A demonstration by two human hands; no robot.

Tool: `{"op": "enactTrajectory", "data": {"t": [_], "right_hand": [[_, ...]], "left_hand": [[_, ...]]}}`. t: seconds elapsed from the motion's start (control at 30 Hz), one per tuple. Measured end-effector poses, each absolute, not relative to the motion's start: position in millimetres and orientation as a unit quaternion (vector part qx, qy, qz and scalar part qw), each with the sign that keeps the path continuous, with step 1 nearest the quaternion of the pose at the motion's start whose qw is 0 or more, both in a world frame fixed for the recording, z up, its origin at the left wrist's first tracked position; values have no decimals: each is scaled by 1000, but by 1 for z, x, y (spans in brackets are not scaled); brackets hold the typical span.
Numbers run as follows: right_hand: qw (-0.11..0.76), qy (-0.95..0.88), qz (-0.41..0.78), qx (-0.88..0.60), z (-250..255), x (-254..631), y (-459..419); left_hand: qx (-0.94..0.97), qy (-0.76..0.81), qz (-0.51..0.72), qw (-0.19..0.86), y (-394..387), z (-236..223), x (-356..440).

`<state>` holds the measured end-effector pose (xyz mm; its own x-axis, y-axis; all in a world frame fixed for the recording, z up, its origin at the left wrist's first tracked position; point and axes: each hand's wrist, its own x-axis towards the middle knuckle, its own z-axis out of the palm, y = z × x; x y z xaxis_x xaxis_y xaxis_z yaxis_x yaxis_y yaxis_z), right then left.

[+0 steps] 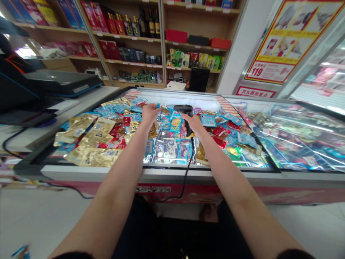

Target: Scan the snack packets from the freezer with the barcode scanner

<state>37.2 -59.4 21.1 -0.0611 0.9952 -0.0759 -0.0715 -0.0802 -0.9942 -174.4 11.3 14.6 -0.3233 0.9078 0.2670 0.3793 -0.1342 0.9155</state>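
Observation:
My right hand (192, 124) is wrapped around the handle of a black corded barcode scanner (184, 111), whose head points forward over the freezer. My left hand (150, 115) reaches in beside it, pinching a small blue packet (157, 105) at the fingertips. Both hands are above a heap of gold foil packets (91, 156) and blue snack packets (208, 120) in a glass-edged chest freezer (172, 169). The scanner's black cable (185, 176) runs down over the freezer's front edge.
A dark terminal (63, 81) sits on a white counter (81, 104) to the left. Wooden shelves (161, 43) of boxes and bottles stand behind the freezer. More packets lie under glass in the right-hand section (302, 140). A framed poster (291, 43) hangs at upper right.

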Motion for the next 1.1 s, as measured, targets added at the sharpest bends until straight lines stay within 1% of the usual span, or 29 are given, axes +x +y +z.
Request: {"op": "enactTrajectory", "data": {"t": [0.07,0.17,0.4,0.67,0.93,1.1], "right_hand": [[488,-475,552,-480,19,38,-57],[492,-476,552,-476,18,39,-55],[481,-490,548,-477,19,37,-57],[448,-531,530,-486,24,35,-64],[434,-544,531,-483,25,35,-67],[428,-558,526,-478,24,34,-66]], "left_hand": [[470,590,579,309,10,16,-167],[416,580,590,378,9,17,-156],[328,574,607,441,15,9,-140],[283,537,660,443,14,6,-133],[316,577,643,392,19,-5,-136],[322,567,660,375,17,-5,-136]]}}
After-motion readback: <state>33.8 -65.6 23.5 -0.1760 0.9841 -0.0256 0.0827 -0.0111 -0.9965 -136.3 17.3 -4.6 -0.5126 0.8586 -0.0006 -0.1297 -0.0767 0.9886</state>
